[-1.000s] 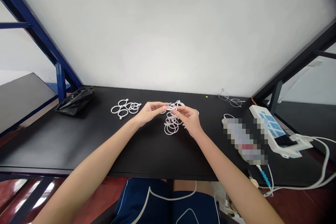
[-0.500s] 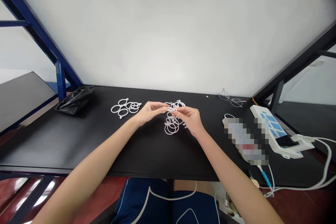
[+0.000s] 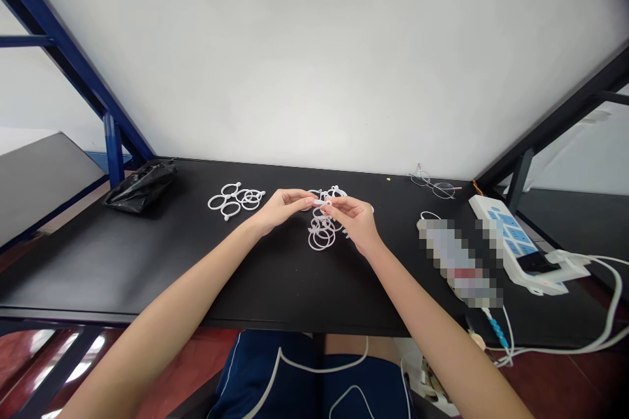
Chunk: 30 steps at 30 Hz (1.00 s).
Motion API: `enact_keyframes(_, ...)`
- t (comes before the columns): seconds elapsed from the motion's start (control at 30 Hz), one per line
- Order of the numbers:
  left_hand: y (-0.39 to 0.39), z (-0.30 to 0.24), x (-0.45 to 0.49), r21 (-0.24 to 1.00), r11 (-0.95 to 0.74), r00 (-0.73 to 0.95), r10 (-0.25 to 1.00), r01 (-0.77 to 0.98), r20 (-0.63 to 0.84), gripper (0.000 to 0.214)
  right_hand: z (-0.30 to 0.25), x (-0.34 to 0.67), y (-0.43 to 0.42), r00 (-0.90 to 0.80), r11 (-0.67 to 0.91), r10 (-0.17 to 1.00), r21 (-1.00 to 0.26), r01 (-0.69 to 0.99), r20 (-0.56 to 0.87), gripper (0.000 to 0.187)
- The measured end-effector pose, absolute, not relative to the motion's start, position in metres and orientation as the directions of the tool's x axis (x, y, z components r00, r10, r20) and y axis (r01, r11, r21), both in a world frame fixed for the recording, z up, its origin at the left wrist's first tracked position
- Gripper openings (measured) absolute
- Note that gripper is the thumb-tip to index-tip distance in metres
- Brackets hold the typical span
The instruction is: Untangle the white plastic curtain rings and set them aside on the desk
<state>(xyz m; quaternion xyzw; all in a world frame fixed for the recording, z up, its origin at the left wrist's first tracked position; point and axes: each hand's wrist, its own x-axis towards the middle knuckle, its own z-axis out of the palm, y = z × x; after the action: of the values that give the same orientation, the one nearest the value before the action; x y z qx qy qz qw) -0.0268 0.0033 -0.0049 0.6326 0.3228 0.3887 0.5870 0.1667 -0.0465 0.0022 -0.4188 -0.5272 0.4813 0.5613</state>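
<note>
Between the fingertips of both hands is a small white plastic ring (image 3: 320,202), seen nearly edge-on. My left hand (image 3: 285,208) pinches its left side, and my right hand (image 3: 354,217) pinches the right side, where a small eyelet shows. Just below and behind the fingers lies a loose pile of similar white rings (image 3: 322,236) on the black table, partly covered by my right hand. Left of my left hand, a second group of white rings (image 3: 230,200) with small knobs lies spread flat.
A black plastic bag (image 3: 142,188) sits at the far left. Eyeglasses (image 3: 435,184) lie at the back right. A blurred phone (image 3: 459,262) with a charging cable and a white power strip (image 3: 515,245) occupy the right side. Behind the black table (image 3: 255,288) rises a white wall.
The held ring has turned slightly between my fingertips, so its eyelet shows more plainly. Both hands stay in nearly the same place.
</note>
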Motion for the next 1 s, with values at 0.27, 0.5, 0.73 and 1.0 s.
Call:
enact_keyframes(0.27,0.0033,-0.0068,-0.0247,0.995,-0.068,0.482,0.871,-0.070,0.094,0.038,0.0002,0.1662,-0.0463,0.009,0.216,0.976,-0.975,-0.056,0.216,0.030)
enact_keyframes(0.5,0.0045,-0.0072,-0.0256,0.995,-0.016,0.464,0.884,-0.099,0.060,0.038,-0.0023,0.1672,-0.0443,0.041,0.223,0.975,-0.973,-0.067,0.220,0.029)
enact_keyframes(0.73,0.0042,-0.0073,-0.0268,0.995,-0.013,0.472,0.879,-0.101,0.059,0.034,-0.0045,0.1679,-0.0429,0.051,0.226,0.973,-0.972,-0.065,0.223,0.029)
enact_keyframes(1.0,0.0029,-0.0042,-0.0261,0.995,0.011,0.499,0.866,-0.103,0.042,0.030,-0.0034,0.1669,-0.0438,0.046,0.217,0.976,-0.975,-0.047,0.215,0.030)
